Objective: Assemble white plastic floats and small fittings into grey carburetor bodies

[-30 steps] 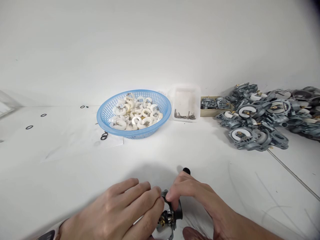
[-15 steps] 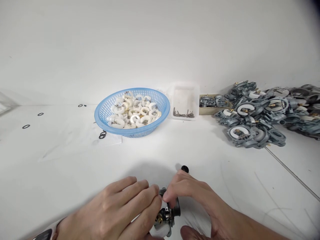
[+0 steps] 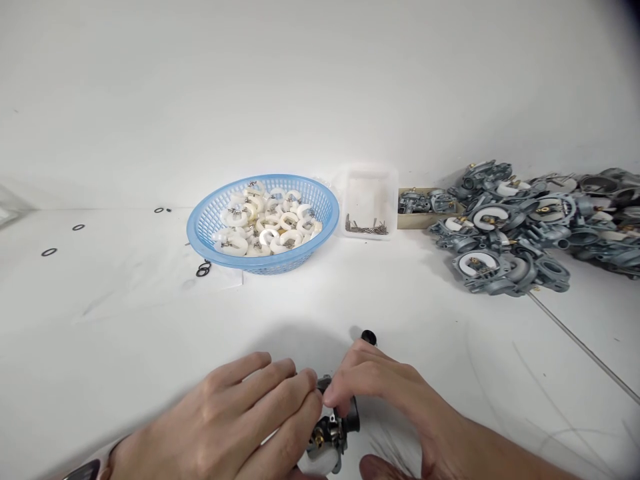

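A carburetor (image 3: 333, 433) with a dark metal body, a brass part and a white float sits low between my hands. My left hand (image 3: 240, 420) is wrapped over its left side, fingers pressed together, hiding much of it. Curled fingertips of my right hand (image 3: 380, 387) press on the upper right of the carburetor, while the thumb lies lower and apart from it. Just beyond the right knuckles a black round end (image 3: 369, 337) of something shows; the hand hides the rest, and whether it is held I cannot tell.
A blue basket (image 3: 200, 252) holds white floats. Beside it stand a clear tray (image 3: 371, 193) of small metal pins and a box (image 3: 415, 221) with carburetor parts. Several carburetors (image 3: 500, 227) are heaped at right, near a thin rod (image 3: 583, 345). Black O-rings (image 3: 203, 269) lie at left.
The whole view has shifted very slightly. Both hands keep their grip on the carburetor, with no other clear movement.
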A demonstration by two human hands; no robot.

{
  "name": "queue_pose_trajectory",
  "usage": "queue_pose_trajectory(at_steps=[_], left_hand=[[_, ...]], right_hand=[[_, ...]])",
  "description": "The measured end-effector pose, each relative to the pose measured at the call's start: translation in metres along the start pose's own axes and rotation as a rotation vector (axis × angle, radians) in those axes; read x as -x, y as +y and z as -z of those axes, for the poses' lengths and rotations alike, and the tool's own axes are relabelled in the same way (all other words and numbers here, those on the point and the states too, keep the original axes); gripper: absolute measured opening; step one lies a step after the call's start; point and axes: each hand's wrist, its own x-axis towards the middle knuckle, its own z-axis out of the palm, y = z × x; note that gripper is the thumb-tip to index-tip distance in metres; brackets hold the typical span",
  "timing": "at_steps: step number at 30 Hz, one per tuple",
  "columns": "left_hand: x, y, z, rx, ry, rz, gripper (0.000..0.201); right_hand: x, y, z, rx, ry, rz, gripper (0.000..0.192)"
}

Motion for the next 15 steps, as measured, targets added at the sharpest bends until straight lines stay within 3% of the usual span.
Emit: queue_pose_trajectory(at_steps=[15], left_hand=[[0.0050, -0.0017, -0.0058, 0.003, 0.051, -0.018, 0.035]], right_hand=[[-0.0041, 0.0086, 0.0014, 0.071, -0.048, 0.204, 0.056]])
